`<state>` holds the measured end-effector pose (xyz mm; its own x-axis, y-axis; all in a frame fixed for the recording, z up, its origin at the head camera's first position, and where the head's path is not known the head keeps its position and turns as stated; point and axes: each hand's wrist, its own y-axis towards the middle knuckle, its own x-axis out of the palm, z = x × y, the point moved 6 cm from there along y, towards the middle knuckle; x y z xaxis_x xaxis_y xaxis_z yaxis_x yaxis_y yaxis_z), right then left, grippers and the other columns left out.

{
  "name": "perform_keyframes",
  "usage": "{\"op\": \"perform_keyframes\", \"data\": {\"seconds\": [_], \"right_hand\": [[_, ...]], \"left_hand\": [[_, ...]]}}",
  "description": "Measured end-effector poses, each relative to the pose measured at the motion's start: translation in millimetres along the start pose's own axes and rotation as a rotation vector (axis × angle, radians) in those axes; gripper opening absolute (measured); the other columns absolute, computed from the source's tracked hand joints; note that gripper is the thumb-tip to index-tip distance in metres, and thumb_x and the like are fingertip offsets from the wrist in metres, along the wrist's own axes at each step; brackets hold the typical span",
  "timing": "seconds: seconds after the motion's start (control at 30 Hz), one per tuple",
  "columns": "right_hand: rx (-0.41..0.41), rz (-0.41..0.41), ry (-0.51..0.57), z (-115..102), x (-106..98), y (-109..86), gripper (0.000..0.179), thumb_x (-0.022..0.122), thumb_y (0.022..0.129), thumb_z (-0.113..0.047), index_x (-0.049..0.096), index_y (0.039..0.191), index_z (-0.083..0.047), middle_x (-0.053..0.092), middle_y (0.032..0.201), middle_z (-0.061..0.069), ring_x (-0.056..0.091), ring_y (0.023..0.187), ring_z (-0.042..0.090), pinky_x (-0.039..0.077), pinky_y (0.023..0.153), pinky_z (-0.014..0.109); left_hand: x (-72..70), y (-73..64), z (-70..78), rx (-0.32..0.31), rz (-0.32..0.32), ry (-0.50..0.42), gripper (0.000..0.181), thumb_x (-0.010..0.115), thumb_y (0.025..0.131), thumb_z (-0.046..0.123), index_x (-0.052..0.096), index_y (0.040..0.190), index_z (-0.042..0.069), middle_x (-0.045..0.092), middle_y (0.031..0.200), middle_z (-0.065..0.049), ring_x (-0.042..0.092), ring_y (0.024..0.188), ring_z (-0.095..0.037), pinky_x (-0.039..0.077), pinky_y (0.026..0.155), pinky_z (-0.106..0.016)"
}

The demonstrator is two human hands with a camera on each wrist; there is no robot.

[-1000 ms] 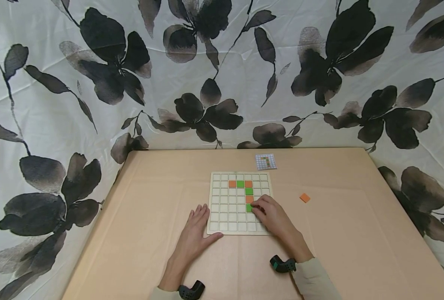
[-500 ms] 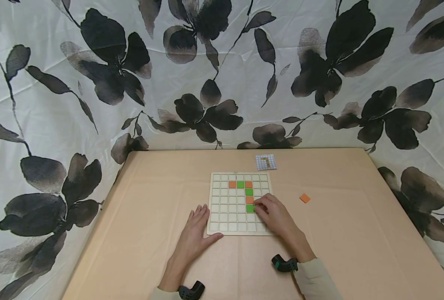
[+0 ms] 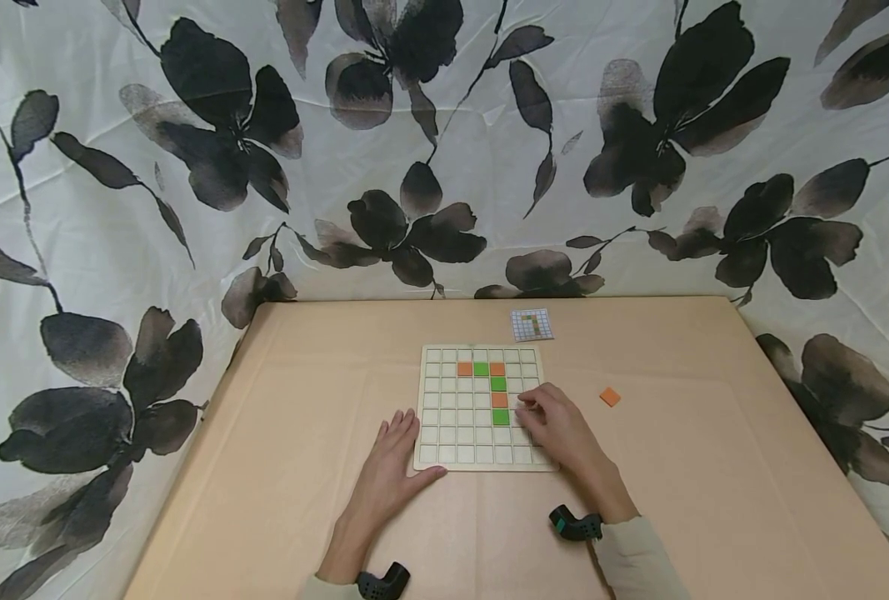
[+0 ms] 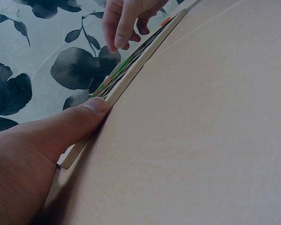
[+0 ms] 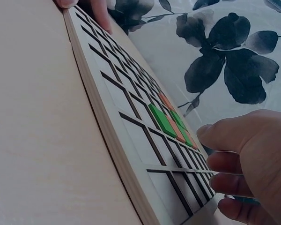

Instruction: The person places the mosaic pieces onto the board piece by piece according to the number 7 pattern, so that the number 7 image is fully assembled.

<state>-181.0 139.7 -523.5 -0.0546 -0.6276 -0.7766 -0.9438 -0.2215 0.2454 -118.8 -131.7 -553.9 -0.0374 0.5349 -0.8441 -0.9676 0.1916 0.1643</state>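
Observation:
A pale grid board lies on the table, with orange and green square tiles in some of its cells. Across the second row run an orange, a green and an orange tile; below the last come more, ending in a green tile. My left hand rests along the board's left edge, fingers extended, thumb at the front edge. Over the board's right side hovers my right hand, fingers loosely bent and nothing between them. In the right wrist view its thumb is apart from the fingers, beside the tiles.
A loose orange tile lies on the table right of the board. Behind the board is a small card printed with a coloured grid pattern. A floral cloth hangs beyond the table's back edge.
My right hand has drawn off the lowest green tile and shifted a little to the right, leaving that tile in its cell. The left hand has stayed put.

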Motion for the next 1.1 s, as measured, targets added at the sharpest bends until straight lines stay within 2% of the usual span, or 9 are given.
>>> {"op": "perform_keyframes", "data": {"seconds": [0.33,0.73,0.97,1.1], "right_hand": [[0.030,0.014,0.027,13,-9,1.4,0.027,0.070,0.093,-0.021,0.070,0.115,-0.007,0.062,0.099,0.001,0.052,0.084,0.013,0.051,0.070,0.028],[0.079,0.058,0.015,28,-20,0.3,0.030,0.070,0.094,-0.022,0.067,0.119,-0.006,0.063,0.107,0.005,0.059,0.088,0.016,0.056,0.073,0.030],[0.127,0.053,0.027,35,-25,-1.4,0.032,0.068,0.095,-0.022,0.065,0.122,-0.006,0.062,0.113,0.008,0.060,0.092,0.020,0.055,0.074,0.030],[0.121,0.073,0.041,39,-30,-1.9,0.031,0.067,0.095,-0.021,0.065,0.122,-0.005,0.062,0.112,0.010,0.059,0.091,0.021,0.054,0.072,0.031]], "left_hand": [[1.3,-0.6,-0.6,0.001,0.003,0.013,0.098,0.071,0.082,0.063,0.043,0.149,-0.003,0.039,0.159,-0.018,0.028,0.153,-0.031,0.017,0.131,-0.042],[1.9,-0.7,-1.1,0.002,-0.001,0.015,0.098,0.071,0.082,0.063,0.043,0.149,-0.003,0.038,0.159,-0.017,0.028,0.153,-0.031,0.016,0.131,-0.042],[1.9,-0.8,-0.6,0.012,0.001,0.008,0.098,0.071,0.082,0.063,0.043,0.148,-0.004,0.038,0.159,-0.018,0.028,0.153,-0.032,0.015,0.131,-0.042],[1.8,-0.9,-0.5,0.010,0.004,0.011,0.098,0.071,0.082,0.063,0.044,0.148,-0.004,0.038,0.159,-0.018,0.028,0.153,-0.032,0.016,0.131,-0.043]]}}
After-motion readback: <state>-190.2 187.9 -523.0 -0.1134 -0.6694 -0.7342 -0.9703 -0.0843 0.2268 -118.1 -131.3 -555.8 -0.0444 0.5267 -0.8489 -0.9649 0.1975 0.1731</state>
